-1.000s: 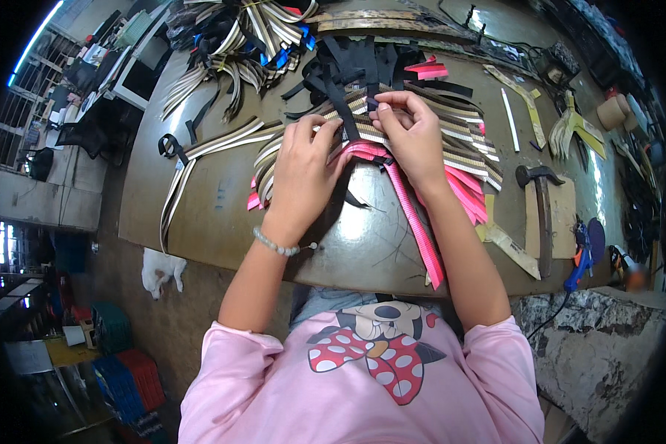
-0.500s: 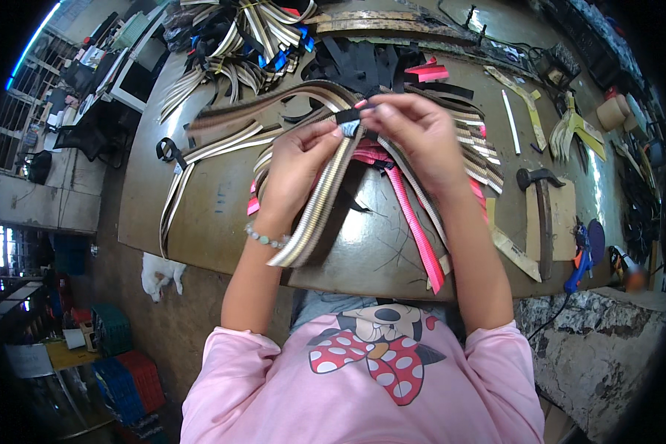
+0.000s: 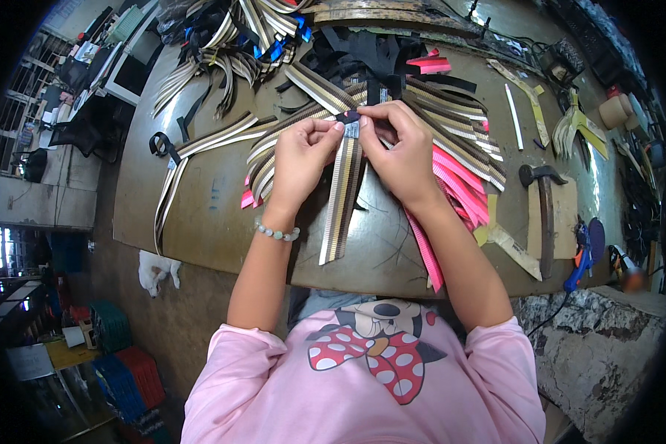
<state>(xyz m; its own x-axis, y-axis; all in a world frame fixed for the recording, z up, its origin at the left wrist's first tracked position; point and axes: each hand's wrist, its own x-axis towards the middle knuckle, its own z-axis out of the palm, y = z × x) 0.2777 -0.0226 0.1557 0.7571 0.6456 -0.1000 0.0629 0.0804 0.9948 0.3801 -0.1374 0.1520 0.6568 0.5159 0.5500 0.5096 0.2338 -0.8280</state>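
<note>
Between my two hands is a brown, cream and grey striped webbing strap (image 3: 340,207), its cut end hanging down toward me. A short black band (image 3: 347,117) crosses it at the pinch, with a small pale label (image 3: 351,131) just below. My left hand (image 3: 302,159) is closed, thumb and finger pinching the left side of the band. My right hand (image 3: 401,152) is closed too, its fingertips at the band's right side. Another striped length (image 3: 318,87) runs up and left from the pinch. Fanned striped straps (image 3: 455,122) lie on the table behind my hands.
Pink straps (image 3: 455,177) lie beside my right forearm, black straps (image 3: 362,55) beyond. A strap bundle (image 3: 233,44) sits far left, a looped strap (image 3: 189,159) nearer. At right are a hammer (image 3: 545,214), a blue glue gun (image 3: 584,259) and yellow-white strips (image 3: 577,137).
The hanging strap end has swung from lower left to nearly straight down. The length that arched out to the left now lies straight, up and left. My right hand has shifted slightly left and down.
</note>
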